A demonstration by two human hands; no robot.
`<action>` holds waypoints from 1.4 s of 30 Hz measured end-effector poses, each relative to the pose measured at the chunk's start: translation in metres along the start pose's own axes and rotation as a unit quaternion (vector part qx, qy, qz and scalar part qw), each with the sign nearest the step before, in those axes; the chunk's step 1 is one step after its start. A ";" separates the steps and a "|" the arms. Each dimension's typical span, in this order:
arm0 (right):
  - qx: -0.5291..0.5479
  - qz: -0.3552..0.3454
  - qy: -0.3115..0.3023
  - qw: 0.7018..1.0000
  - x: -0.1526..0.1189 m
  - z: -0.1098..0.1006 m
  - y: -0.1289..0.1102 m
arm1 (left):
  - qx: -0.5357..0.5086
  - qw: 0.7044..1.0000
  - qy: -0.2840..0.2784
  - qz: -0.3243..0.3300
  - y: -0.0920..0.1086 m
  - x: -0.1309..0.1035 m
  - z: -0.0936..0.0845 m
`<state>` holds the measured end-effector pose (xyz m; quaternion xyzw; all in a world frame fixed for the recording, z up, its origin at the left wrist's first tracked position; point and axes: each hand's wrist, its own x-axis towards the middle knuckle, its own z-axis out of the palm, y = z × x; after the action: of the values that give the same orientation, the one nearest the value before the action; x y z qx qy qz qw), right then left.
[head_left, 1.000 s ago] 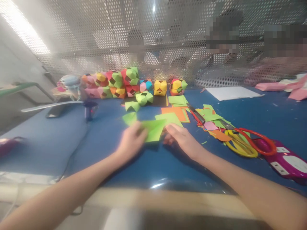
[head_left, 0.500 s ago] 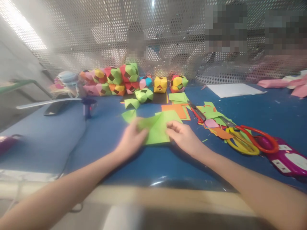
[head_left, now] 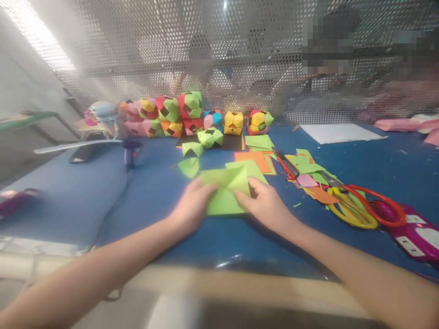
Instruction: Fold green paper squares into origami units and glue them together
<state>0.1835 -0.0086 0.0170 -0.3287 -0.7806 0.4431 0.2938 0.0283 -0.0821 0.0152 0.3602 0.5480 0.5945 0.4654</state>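
A creased green paper sheet (head_left: 226, 197) is held up between both hands just over the blue table. My left hand (head_left: 194, 201) grips its left edge, thumb on the near face. On the right edge, my right hand (head_left: 265, 201) pinches it between thumb and fingers. Behind it lie another green sheet (head_left: 252, 170) and orange squares (head_left: 247, 157). Beyond my left hand is a small folded green piece (head_left: 189, 167), with a second folded piece (head_left: 192, 149) and a joined green paper shape (head_left: 210, 137) farther back.
Stacked coloured paper balls (head_left: 168, 108) stand along the perforated metal screen (head_left: 233, 50). To the right lie a cutter knife (head_left: 287, 165), paper scraps (head_left: 305, 164), red-handled scissors (head_left: 377, 205), yellow-handled scissors (head_left: 353, 208) and a purple power strip (head_left: 418, 233). People are behind the screen.
My right hand now has its thumb over the front of the green sheet, where its fingertips were at the edge before. The sheet has come slightly nearer. The whole view has shifted a little.
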 end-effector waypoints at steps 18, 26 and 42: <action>0.075 -0.013 0.022 0.997 0.003 0.002 0.006 | 0.035 0.999 -0.014 0.022 -0.003 0.003 -0.004; 0.089 -0.001 0.010 0.996 0.001 0.003 0.006 | 0.032 0.999 -0.016 0.014 -0.005 0.004 -0.004; 0.124 -0.001 -0.007 0.992 0.002 0.008 0.009 | 0.009 0.999 -0.042 -0.001 -0.010 0.009 -0.006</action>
<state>0.1784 -0.0075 0.0064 -0.2859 -0.7220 0.5387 0.3267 0.0215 -0.0758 0.0034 0.3882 0.5336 0.5735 0.4856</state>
